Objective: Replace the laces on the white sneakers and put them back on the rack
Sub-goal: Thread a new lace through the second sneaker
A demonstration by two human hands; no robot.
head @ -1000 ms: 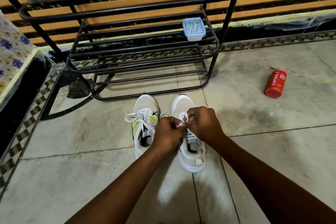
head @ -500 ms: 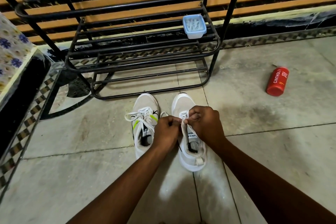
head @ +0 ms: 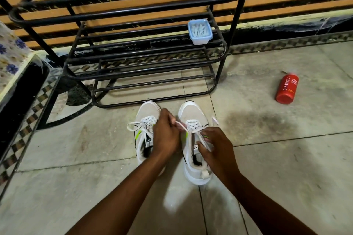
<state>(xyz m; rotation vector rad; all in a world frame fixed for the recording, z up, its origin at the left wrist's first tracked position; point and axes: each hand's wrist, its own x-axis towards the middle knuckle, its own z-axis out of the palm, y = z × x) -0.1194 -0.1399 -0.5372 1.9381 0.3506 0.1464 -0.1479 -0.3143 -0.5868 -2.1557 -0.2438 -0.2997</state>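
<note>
Two white sneakers stand side by side on the tiled floor in front of a black metal shoe rack (head: 145, 59). The left sneaker (head: 146, 116) has its white lace tied in a loose bow. Over the right sneaker (head: 193, 112) both of my hands work its white lace (head: 194, 126). My left hand (head: 166, 135) pinches one lace end, pulled out to the left between the shoes. My right hand (head: 215, 147) grips the other strand over the shoe's tongue. A loose lace tip sticks up at the right of the shoe.
A small blue-rimmed plastic box (head: 199, 31) with white pieces sits on the rack's middle shelf, at its right end. A red Cinthol can (head: 286, 88) lies on the floor to the right. A flower-patterned ledge (head: 11, 59) stands at the left edge.
My hands were together over the right sneaker's front eyelets. Now they have pulled apart, the left one to the left and the right one back toward me, drawing the lace taut.
</note>
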